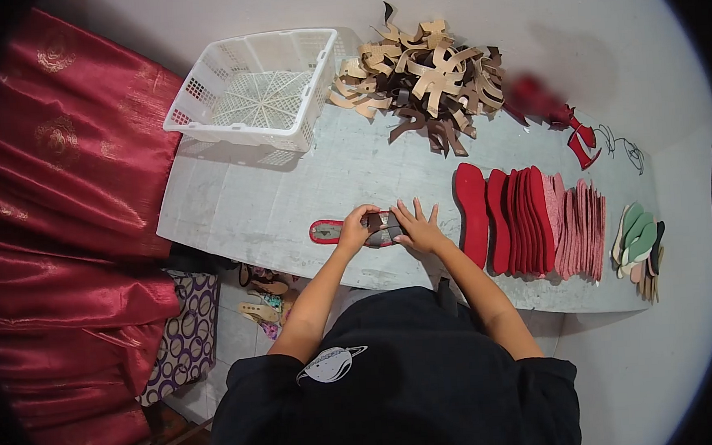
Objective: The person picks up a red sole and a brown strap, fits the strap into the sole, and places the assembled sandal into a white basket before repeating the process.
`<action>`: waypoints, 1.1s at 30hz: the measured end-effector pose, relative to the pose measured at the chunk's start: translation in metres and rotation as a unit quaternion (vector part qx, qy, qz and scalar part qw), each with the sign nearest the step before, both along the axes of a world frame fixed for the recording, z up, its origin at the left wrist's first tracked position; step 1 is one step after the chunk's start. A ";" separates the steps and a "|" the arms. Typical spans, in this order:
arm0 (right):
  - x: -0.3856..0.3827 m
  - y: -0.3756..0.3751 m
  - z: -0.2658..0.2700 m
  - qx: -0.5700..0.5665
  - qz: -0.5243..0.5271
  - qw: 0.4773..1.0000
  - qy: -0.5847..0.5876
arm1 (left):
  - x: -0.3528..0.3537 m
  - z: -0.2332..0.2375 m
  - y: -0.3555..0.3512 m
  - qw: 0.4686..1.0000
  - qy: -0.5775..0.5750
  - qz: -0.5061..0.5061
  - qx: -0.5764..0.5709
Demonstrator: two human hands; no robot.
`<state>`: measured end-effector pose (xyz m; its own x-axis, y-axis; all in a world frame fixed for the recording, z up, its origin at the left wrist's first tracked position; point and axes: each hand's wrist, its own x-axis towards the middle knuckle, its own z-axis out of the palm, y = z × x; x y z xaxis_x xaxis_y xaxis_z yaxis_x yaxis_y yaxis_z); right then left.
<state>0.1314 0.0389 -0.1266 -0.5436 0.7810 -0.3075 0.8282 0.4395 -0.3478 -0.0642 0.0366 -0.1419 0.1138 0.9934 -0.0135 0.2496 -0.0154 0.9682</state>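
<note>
A red-edged sandal sole with a grey inner face (325,232) lies lengthwise on the table near its front edge. Dark straps (384,227) cross its right part. My left hand (359,226) has its fingers curled round the strap area, gripping the sandal from the left. Spread over the right end of the straps, my right hand (418,228) touches them with its fingers apart. What lies under both palms is hidden.
On the table (240,197) stand a white basket (316,102), a heap of tan and brown straps (437,75), red soles (471,215), pink soles (576,225) and green soles (639,234). A red curtain (61,200) hangs at the left. Sandals (259,310) lie below.
</note>
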 end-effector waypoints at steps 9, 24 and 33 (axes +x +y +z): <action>-0.001 -0.002 0.003 0.016 -0.001 1.000 -0.013 | 0.006 0.026 -0.013 0.991 0.114 -0.007 0.071; 0.000 -0.003 0.000 0.041 0.016 0.999 -0.017 | -0.002 0.010 -0.008 0.891 0.298 -0.097 0.327; -0.001 -0.003 -0.002 0.050 0.007 0.998 -0.032 | 0.000 0.016 -0.011 0.861 0.324 -0.068 0.387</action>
<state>0.1306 0.0358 -0.1290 -0.5372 0.8014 -0.2630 0.8404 0.4819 -0.2481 -0.0637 0.0252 -0.1261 0.4482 0.7117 0.5409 0.6783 -0.6649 0.3129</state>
